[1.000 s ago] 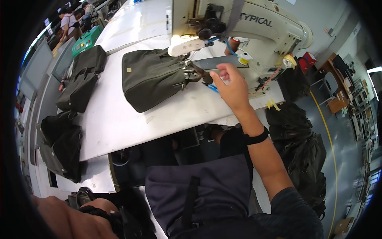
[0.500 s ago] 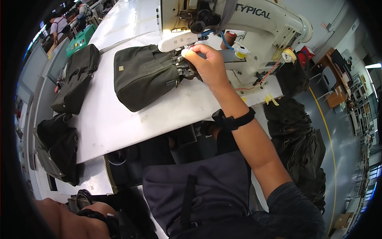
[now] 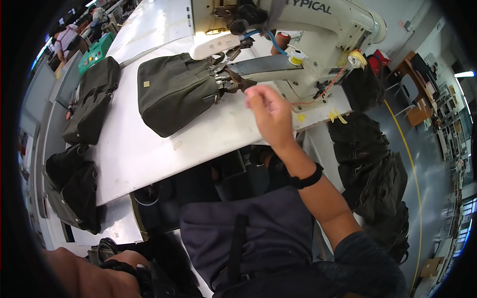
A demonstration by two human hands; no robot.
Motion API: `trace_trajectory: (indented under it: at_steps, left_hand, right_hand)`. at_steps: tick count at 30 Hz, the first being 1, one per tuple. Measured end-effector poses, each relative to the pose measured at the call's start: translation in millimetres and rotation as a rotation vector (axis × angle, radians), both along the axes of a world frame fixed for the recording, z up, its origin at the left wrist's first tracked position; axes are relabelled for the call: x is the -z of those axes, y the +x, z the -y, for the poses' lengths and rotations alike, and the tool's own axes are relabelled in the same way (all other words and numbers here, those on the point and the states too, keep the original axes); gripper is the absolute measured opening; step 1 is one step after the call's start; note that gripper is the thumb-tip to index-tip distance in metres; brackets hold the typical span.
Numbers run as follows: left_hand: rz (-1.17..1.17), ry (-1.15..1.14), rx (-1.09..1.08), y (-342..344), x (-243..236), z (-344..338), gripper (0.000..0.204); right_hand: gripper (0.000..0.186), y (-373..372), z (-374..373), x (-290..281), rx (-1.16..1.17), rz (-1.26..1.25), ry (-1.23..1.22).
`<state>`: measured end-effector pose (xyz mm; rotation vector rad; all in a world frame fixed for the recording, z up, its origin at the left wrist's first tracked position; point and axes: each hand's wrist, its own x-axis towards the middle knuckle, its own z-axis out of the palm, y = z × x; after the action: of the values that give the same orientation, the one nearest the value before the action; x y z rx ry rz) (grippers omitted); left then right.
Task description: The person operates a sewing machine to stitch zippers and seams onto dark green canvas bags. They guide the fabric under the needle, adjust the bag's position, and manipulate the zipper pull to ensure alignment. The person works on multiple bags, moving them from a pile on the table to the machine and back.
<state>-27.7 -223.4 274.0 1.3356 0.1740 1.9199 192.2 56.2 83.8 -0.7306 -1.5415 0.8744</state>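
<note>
right hand [image 3: 271, 114] has backed off from the sewing machine's needle area: half a second ago the fingers were pressed up by the white arm of the machine at the bag's edge, now the hand sits lower and nearer the body, over the white table [image 3: 149, 149] edge. fingers loosely curled, thumb and forefinger pinched close at the tip; looks like nothing in the grip, though a thin thread could be there and i can't tell at this resolution. black band on that wrist.

olive bag [image 3: 174, 92] lies just up and left of the hand, apart from it, its strap end and metal hardware tucked under the sewing machine [image 3: 323, 25] head. bag hasn't shifted between frames. reads as a pause at the needle, hand released from the work, bag left in position under the head.

left hand [image 3: 94, 275] is low by the lap, far from the bag, on or over a dark strap bundle; grip unclear. more dark bags [image 3: 89, 107] stacked well left of both hands.
</note>
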Motion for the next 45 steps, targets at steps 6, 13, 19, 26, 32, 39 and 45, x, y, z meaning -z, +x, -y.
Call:
trace_trajectory:
  at_steps: [6, 13, 19, 26, 32, 39, 45]
  left_hand:
    - [-0.013, -0.042, 0.039, 16, 10, -29, 0.01]
    - [-0.044, -0.121, 0.036, 25, 11, -53, 0.011]
    - [-0.475, -0.226, -0.379, 48, 27, -87, 0.013]
    - [-1.4, -0.022, -0.991, 40, 114, -185, 0.032]
    - [-1.784, 0.091, -1.152, 10, 167, -214, 0.075]
    - [-1.847, 0.005, -1.201, 20, 154, -212, 0.08]
    - [-1.783, -0.052, -1.22, 31, 158, -214, 0.077]
  right_hand:
    - [0.025, -5, 14, 54, -0.13, -0.062, -0.133]
    - [0.029, -16, 6, 55, -0.155, -0.233, -0.161]
    - [0.039, -37, 0, 50, -0.227, -0.161, -0.285]
    - [0.041, -49, -28, 52, -0.172, 0.159, -0.295]
    - [0.031, -32, 12, 35, -0.281, -0.164, -0.337]
    - [0.027, -30, 25, 2, -0.233, -0.271, -0.437]
    - [0.021, -28, 22, 0, -0.216, -0.255, -0.42]
